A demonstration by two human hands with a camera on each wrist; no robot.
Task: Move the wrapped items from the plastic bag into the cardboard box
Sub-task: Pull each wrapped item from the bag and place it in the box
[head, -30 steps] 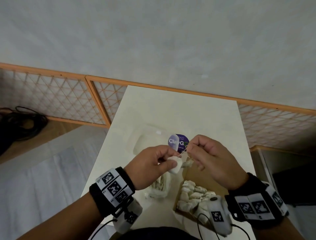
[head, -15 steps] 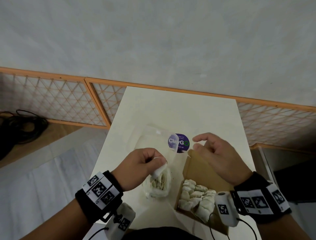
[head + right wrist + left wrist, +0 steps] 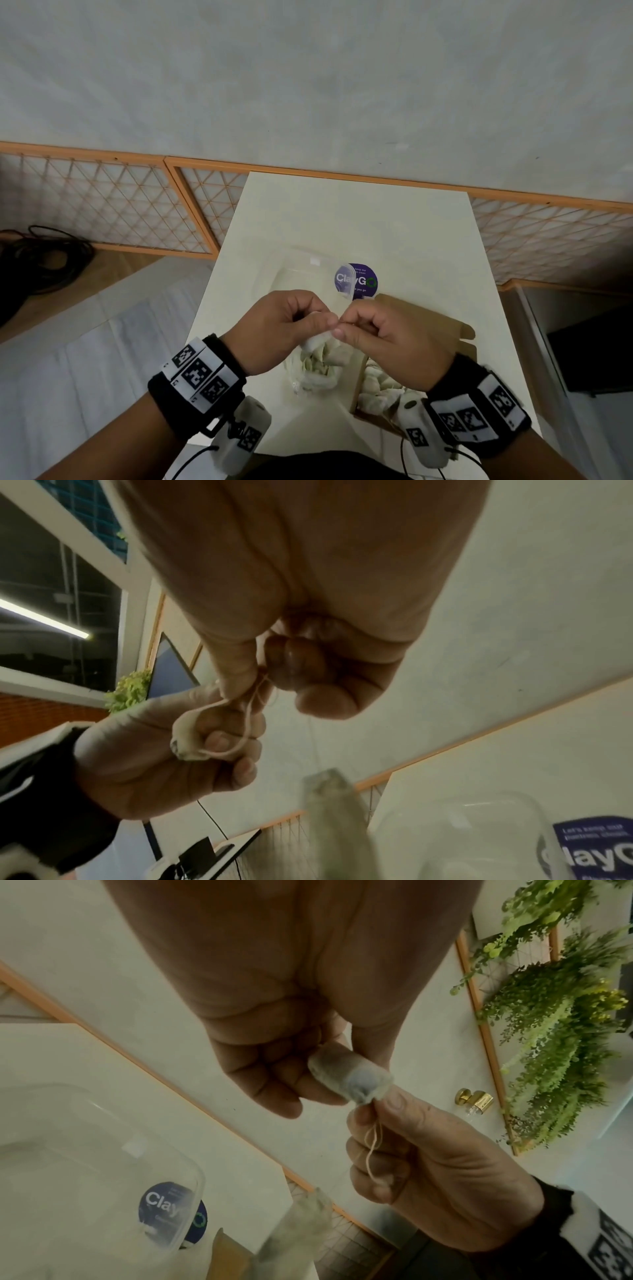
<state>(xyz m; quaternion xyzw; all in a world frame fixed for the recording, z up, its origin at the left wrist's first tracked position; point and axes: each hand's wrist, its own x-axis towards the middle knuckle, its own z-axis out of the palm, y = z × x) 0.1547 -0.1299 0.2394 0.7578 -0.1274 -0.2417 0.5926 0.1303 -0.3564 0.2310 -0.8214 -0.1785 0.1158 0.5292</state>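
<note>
Both hands meet just above the clear plastic bag (image 3: pixel 317 371), which holds several pale wrapped items. My left hand (image 3: pixel 320 320) grips one small white wrapped item (image 3: pixel 349 1073) between thumb and curled fingers. My right hand (image 3: pixel 342 328) pinches the thin string (image 3: pixel 371 1139) at that item's end; the string (image 3: pixel 251 696) loops over the left fingers. The cardboard box (image 3: pixel 428 325) lies open to the right, half under my right wrist, with several wrapped items (image 3: pixel 380 390) in its near end.
A clear plastic container (image 3: pixel 305 274) lies behind the hands, partly over a round purple sticker (image 3: pixel 361 281). The white table (image 3: pixel 342 212) runs to an orange-framed lattice screen (image 3: pixel 102 205). Black cables (image 3: pixel 34 260) lie on the floor at left.
My right hand, open over the box half a second ago, has moved left and now pinches the string. My left hand has lifted a wrapped item from the bag.
</note>
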